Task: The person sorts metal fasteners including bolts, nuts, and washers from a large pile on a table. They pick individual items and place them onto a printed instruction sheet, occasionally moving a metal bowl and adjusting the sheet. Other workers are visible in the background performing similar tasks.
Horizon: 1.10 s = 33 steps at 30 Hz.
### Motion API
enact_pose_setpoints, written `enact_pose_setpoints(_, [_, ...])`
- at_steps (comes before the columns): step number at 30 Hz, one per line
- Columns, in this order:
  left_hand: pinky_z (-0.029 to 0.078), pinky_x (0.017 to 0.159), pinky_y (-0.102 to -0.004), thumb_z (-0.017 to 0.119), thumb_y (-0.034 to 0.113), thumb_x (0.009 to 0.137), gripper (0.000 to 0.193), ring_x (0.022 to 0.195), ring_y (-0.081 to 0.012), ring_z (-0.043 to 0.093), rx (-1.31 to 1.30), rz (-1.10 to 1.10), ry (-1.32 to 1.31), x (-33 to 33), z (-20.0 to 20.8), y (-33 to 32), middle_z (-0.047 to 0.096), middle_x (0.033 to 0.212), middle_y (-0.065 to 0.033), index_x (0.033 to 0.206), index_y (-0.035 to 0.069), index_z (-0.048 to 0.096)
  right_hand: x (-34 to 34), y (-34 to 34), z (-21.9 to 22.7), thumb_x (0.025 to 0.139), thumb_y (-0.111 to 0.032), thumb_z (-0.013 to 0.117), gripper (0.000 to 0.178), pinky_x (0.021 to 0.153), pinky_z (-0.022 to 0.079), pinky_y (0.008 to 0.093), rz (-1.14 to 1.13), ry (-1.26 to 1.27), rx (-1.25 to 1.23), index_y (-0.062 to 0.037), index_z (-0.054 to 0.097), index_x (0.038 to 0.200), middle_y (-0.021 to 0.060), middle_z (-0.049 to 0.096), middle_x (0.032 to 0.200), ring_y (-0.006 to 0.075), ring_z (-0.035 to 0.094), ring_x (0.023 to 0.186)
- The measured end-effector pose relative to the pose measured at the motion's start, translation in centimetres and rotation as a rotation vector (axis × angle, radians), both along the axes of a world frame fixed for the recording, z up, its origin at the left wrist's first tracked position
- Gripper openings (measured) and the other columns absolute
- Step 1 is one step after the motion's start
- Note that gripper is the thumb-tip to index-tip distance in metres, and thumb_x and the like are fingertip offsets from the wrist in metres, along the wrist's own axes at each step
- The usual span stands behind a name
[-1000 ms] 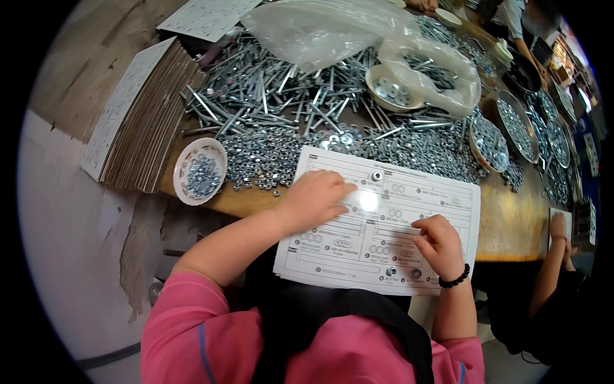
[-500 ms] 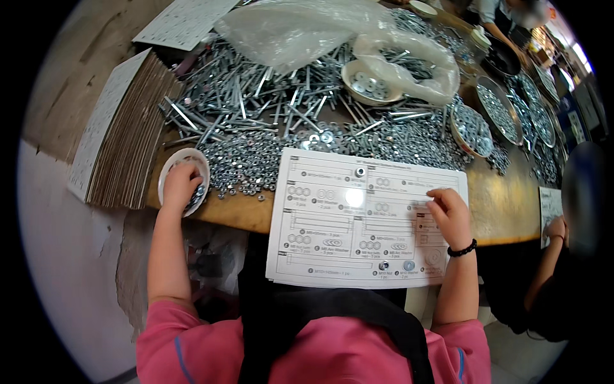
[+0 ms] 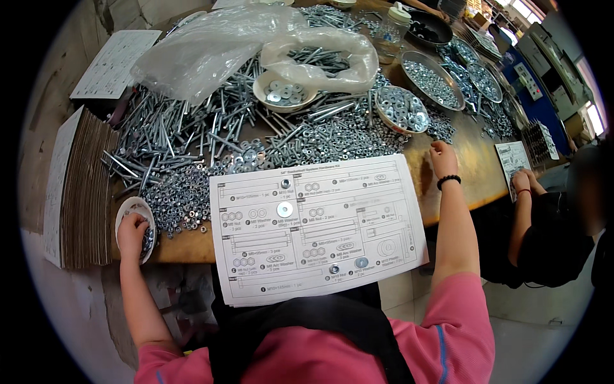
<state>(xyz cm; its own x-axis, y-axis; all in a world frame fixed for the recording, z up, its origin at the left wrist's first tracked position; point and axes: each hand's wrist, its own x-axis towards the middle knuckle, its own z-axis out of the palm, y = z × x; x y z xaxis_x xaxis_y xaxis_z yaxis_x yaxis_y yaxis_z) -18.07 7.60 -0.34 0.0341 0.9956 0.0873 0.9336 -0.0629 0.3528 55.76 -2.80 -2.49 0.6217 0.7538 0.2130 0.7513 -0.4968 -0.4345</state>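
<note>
A: While the person's left hand [image 3: 131, 233] stays down in the white ceramic bowl with a patterned rim [image 3: 136, 203], the bare right hand [image 3: 443, 160] has shifted. Half a second back, over the white rectangular paper sheet with black printed diagrams [image 3: 316, 227]; now off its right side.

B: Gone where?

A: Above the worn brown wooden table [image 3: 476, 173], just short of a loose heap of small silver metal pieces [image 3: 441, 126]. Contact with the wood: cannot tell.

B: Fingers?

A: Right: curled, tips drawn near one another. No piece shows; cannot tell whether they pinch one. Left: bent into the bowl's small silver fittings [image 3: 148, 240], tips hidden; cannot tell if closed on any.

B: And the sheet?

A: Lies at the table's near edge, reaching toward the black cloth apron [image 3: 307, 320]. On it, a silver metal nut [image 3: 286, 184] near the top, a bright flat round washer [image 3: 284, 209] just below; lower down, a second silver nut [image 3: 334, 269] with a grey-blue round washer [image 3: 361, 262] beside it.

B: Any added?

A: None seen. Same four, same printed spots; only the view has swung.

B: Meaning?

A: My reading: gathering, not laying. Both hands are at loose stock, the layout uncovered.
</note>
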Motion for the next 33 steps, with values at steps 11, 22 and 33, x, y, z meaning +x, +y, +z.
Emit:
enact_pose_setpoints(11, [0.045,0.067,-0.0385,0.065,0.009,0.072,0.014,0.075,-0.0319,0.058,0.14,0.009,0.12,1.3,2.7,-1.4,0.061,0.079,-0.0155,0.081,0.0,0.061,4.4,4.8,-1.3,0.073,-0.025,0.069,0.033,0.083,0.046,0.0402,-0.174,-0.127,-0.168,-0.0041,0.062,0.097,0.0178,0.062,0.098,0.0332,0.057,0.096])
enact_pose_setpoints(22, [0.046,0.067,-0.033,0.063,0.005,0.073,0.01,0.073,-0.0251,0.058,-0.002,-0.417,-0.292,16.1,4.8,-4.0,0.059,0.077,-0.0099,0.082,0.002,0.063,1.1,2.4,-1.1,0.077,-0.027,0.065,0.023,0.068,0.046,0.037,0.261,-0.118,0.003,-0.0052,0.06,0.083,0.0117,0.059,0.084,0.0282,0.057,0.077])
enact_pose_setpoints(33, [0.045,0.067,-0.0349,0.064,0.012,0.074,0.011,0.076,-0.0265,0.058,-0.243,-0.441,-0.305,18.4,4.0,-5.6,0.061,0.08,-0.01,0.08,0.003,0.062,-5.8,3.4,-0.2,0.079,-0.024,0.064,0.026,0.07,0.047,0.0373,0.23,-0.031,-0.051,-0.0024,0.062,0.093,0.0144,0.062,0.085,0.0299,0.059,0.08])
